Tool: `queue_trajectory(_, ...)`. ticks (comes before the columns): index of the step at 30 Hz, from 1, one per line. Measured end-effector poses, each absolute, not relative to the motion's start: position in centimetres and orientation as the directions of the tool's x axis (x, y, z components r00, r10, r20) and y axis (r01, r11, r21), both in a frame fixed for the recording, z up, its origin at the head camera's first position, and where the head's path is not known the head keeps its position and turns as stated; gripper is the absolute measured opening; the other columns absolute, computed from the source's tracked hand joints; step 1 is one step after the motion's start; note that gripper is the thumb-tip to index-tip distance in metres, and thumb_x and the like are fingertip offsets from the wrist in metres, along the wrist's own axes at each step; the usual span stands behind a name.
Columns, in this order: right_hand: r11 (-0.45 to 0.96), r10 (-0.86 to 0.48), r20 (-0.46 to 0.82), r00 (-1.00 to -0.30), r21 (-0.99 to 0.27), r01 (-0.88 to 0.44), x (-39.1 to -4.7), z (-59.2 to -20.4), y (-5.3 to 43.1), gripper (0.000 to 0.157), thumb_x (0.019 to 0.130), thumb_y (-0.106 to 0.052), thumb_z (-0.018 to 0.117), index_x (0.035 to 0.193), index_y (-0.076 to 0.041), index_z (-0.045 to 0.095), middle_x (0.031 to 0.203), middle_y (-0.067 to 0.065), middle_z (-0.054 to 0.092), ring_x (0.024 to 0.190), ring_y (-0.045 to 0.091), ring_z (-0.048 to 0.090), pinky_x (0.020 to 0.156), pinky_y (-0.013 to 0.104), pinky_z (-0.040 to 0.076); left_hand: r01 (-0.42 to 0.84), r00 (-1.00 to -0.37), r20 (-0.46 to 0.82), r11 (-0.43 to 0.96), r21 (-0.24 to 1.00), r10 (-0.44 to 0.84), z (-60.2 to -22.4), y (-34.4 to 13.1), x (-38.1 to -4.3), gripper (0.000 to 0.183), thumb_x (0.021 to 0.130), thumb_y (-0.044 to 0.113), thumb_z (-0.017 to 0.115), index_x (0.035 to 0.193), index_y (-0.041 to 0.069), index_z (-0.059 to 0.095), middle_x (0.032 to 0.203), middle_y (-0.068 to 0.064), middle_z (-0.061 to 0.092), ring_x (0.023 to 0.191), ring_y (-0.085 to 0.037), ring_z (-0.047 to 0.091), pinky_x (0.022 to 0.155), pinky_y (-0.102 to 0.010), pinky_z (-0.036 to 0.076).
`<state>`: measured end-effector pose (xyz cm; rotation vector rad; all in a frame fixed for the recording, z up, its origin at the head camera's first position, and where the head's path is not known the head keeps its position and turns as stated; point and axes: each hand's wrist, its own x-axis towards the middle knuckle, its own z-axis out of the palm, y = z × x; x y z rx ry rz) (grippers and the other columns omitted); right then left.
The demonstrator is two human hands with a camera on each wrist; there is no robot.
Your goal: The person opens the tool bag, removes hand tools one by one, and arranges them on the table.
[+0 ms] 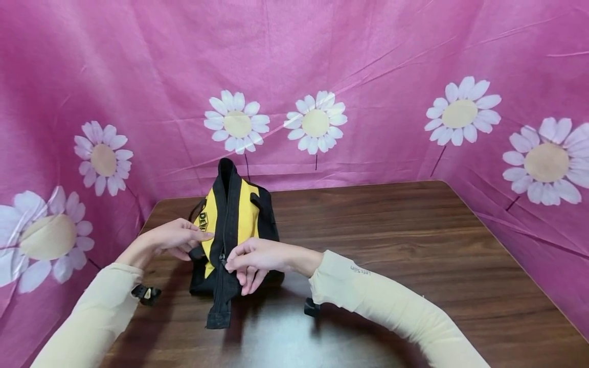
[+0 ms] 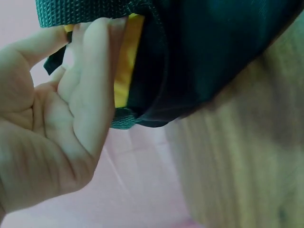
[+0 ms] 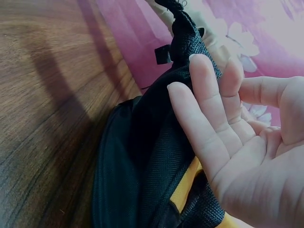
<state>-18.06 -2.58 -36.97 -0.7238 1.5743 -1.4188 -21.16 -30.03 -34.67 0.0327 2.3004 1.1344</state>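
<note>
My right fingers (image 1: pixel 240 253) seem to pinch the zipper pull (image 1: pixel 223 257), left fingers (image 1: pixel 197 235) grip the bag (image 1: pixel 247 212); mid-zipping, I judge, needing steady tension.

Curtained-off workspace: daisy-print cloth (image 1: pixel 377 46) behind and beside wood-grain table (image 1: pixel 382 225).

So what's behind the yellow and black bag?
Pink cloth with white flowers. The bag covers part of the cloth and the table's back edge, so anything right behind it can't be seen.
</note>
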Motion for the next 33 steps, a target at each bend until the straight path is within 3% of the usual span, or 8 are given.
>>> queue_trajectory(2, 0.181, -0.86, -0.226, -0.457, -0.973, 0.141, -17.9, -36.9, -2.5, 0.009, 0.102, -0.012, 0.058, 0.101, -0.006, 0.064, 0.065, 0.007, 0.058, 0.063, 0.022, 0.071, 0.066, 0.042, 0.062, -0.257, -0.841, -0.485, 0.613, 0.748, 0.239, -34.9, -30.3, -21.0, 0.033, 0.098, 0.038, 0.068, 0.092, 0.006, 0.065, 0.08, -0.001, 0.062, 0.071, -0.013, 0.062, 0.073, -0.041, 0.061)
queue_trajectory(5, 0.187, -0.861, -0.238, -0.449, -0.97, 0.157, -17.4, -36.7, -2.5, 0.007, 0.1, -0.009, 0.06, 0.098, -0.006, 0.065, 0.059, 0.006, 0.05, 0.056, 0.019, 0.067, 0.066, 0.043, 0.062, -0.293, -0.841, -0.491, 0.572, 0.767, 0.229, -35.2, -30.6, -20.8, 0.047, 0.098, 0.039, 0.066, 0.122, -0.002, 0.063, 0.102, -0.014, 0.07, 0.086, -0.024, 0.071, 0.077, -0.042, 0.061)
queue_trajectory(9, 0.217, -0.899, -0.25, -0.359, -0.967, 0.131, -16.2, -36.3, -2.6, 0.008, 0.098, -0.008, 0.062, 0.095, -0.001, 0.065, 0.054, 0.006, 0.045, 0.049, 0.018, 0.062, 0.061, 0.039, 0.061, -0.316, -0.84, -0.492, 0.53, 0.787, 0.229, -35.4, -31.1, -20.6, 0.058, 0.101, 0.04, 0.062, 0.135, -0.006, 0.053, 0.1, -0.014, 0.071, 0.087, -0.026, 0.072, 0.076, -0.041, 0.061)
queue_trajectory(18, 0.278, -0.92, -0.273, -0.279, -0.96, 0.025, -13.9, -35.2, -2.8, 0.011, 0.096, -0.003, 0.062, 0.085, -0.003, 0.064, 0.049, 0.009, 0.044, 0.043, 0.017, 0.06, 0.057, 0.032, 0.058, -0.345, -0.838, -0.483, 0.441, 0.829, 0.252, -35.6, -32.2, -20.4, 0.038, 0.103, 0.038, 0.059, 0.12, 0.004, 0.059, 0.092, -0.007, 0.074, 0.085, -0.024, 0.073, 0.074, -0.039, 0.061)
queue_trajectory(25, 0.352, -0.909, -0.35, -0.225, -0.935, 0.034, -14.2, -34.3, -2.8, 0.011, 0.1, -0.009, 0.063, 0.092, -0.004, 0.07, 0.055, 0.012, 0.053, 0.05, 0.018, 0.063, 0.06, 0.036, 0.061, -0.312, -0.846, -0.475, 0.497, 0.81, 0.243, -35.3, -32.6, -20.2, 0.055, 0.102, 0.045, 0.059, 0.133, 0.0, 0.055, 0.102, -0.01, 0.072, 0.089, -0.024, 0.072, 0.08, -0.048, 0.06)
queue_trajectory(27, 0.364, -0.91, -0.356, -0.211, -0.932, 0.003, -14.9, -33.8, -2.7, 0.012, 0.101, -0.013, 0.064, 0.094, -0.006, 0.071, 0.059, 0.012, 0.059, 0.054, 0.019, 0.066, 0.063, 0.038, 0.061, -0.306, -0.842, -0.48, 0.515, 0.801, 0.246, -34.9, -32.6, -20.2, 0.051, 0.102, 0.045, 0.059, 0.126, 0.0, 0.058, 0.1, -0.006, 0.068, 0.081, -0.017, 0.068, 0.083, -0.05, 0.059)
queue_trajectory(30, 0.346, -0.913, -0.327, -0.245, -0.938, -0.038, -16.7, -32.8, -2.5, 0.013, 0.101, -0.02, 0.065, 0.1, -0.009, 0.073, 0.069, 0.014, 0.066, 0.064, 0.023, 0.071, 0.07, 0.041, 0.062, -0.254, -0.857, -0.454, 0.565, 0.785, 0.245, -33.4, -32.4, -20.3, 0.042, 0.103, 0.043, 0.059, 0.113, 0.002, 0.058, 0.097, -0.005, 0.064, 0.08, -0.014, 0.064, 0.085, -0.048, 0.058)
queue_trajectory(33, 0.279, -0.901, -0.246, -0.356, -0.959, -0.043, -19.2, -31.7, -2.3, 0.018, 0.101, -0.021, 0.066, 0.111, -0.007, 0.071, 0.085, 0.013, 0.07, 0.08, 0.025, 0.072, 0.078, 0.046, 0.061, -0.156, -0.889, -0.384, 0.622, 0.767, 0.251, -31.6, -31.8, -20.6, 0.045, 0.102, 0.043, 0.06, 0.117, 0.001, 0.052, 0.109, -0.012, 0.058, 0.096, -0.023, 0.061, 0.087, -0.047, 0.057)
